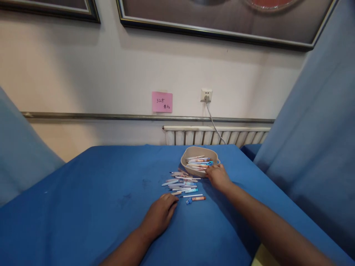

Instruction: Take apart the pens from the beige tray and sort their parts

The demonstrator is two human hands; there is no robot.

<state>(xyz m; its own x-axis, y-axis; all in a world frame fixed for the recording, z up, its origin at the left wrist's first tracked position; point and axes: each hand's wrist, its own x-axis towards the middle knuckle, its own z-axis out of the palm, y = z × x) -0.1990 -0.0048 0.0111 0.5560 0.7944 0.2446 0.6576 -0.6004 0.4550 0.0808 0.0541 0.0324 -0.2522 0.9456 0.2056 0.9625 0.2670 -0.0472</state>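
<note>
A beige basket (185,165) stands near the far side of the blue-covered table, holding several pens (197,161). My right hand (218,177) is at its front right rim, fingers closed over the edge; whether a pen is also between them is hidden. In front of the basket lies a loose pile of pens (181,184), mostly white and pale. My left hand (161,211) rests on the cloth at the pile's near left, thumb and fingers apart. Beside its fingertips are a thin white pen (192,195) and an orange pen with a blue figure (198,198).
A blue cloth (111,184) covers the table. Blue curtains (313,129) hang on both sides. Behind the table are a white radiator (199,136), a wall socket (206,95) with a plugged-in cord, a pink note (162,102) and framed pictures.
</note>
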